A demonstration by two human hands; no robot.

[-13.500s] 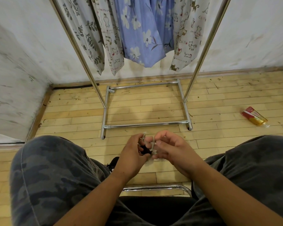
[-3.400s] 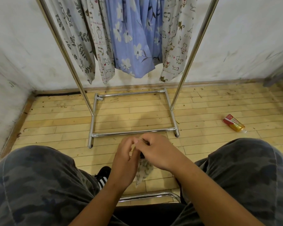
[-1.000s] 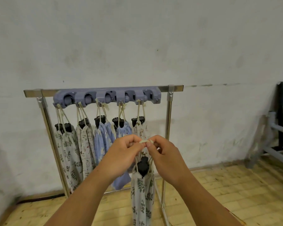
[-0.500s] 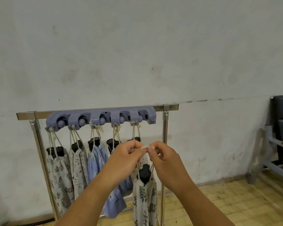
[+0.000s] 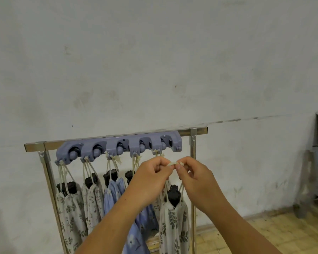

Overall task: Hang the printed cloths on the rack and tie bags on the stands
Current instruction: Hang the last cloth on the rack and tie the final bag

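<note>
head view: left hand [image 5: 151, 174] and right hand [image 5: 196, 176] each pinch the cream drawstring [image 5: 173, 163] of a leaf-print bag [image 5: 173, 224], which hangs under them, near the right end of the purple holder [image 5: 132, 143]. soft, light, likely floppy; best held by the cord.

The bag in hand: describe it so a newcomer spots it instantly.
On the steel rack sits a blue hook strip. The leaf-print bag hangs before the right post. Unlike bags tied to the strip, its cord is pinched by the left hand and right hand.
</note>
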